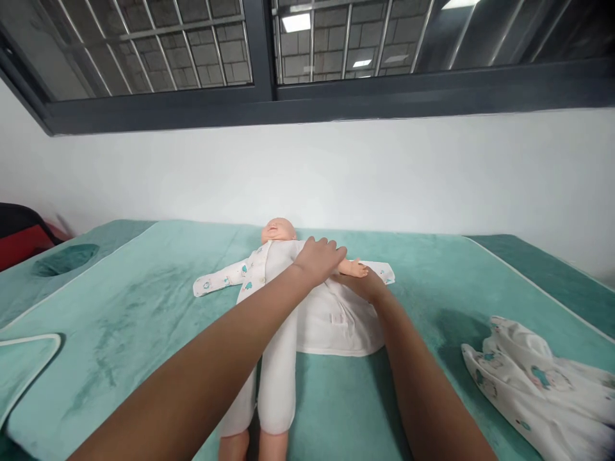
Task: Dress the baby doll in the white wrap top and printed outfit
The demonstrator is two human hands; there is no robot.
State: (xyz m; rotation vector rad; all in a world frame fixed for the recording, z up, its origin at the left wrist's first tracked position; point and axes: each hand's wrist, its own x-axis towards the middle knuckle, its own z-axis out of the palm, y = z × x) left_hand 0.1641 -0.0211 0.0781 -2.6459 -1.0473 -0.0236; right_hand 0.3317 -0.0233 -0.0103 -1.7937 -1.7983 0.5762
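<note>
A baby doll [279, 230] lies on its back, head towards the wall, its body and legs in white. A white baby shirt [341, 326] with small teal prints is spread open under it. One printed sleeve [221, 278] covers the doll's arm on the left side. On the right, the doll's bare hand [354, 268] sticks out. My left hand [319, 259] is closed over that arm, fingers curled. Below the doll's forearm, my right hand [362, 283] touches the shirt; its fingers are hidden. Past it lies the other sleeve [384, 271].
The doll rests on a teal padded table [120, 307] with a face hole [67, 259] at the far left. A crumpled white printed garment [538, 378] lies at the right. Behind are a white wall [384, 173] and a barred window [336, 45]. A red and black object [24, 240] stands at left.
</note>
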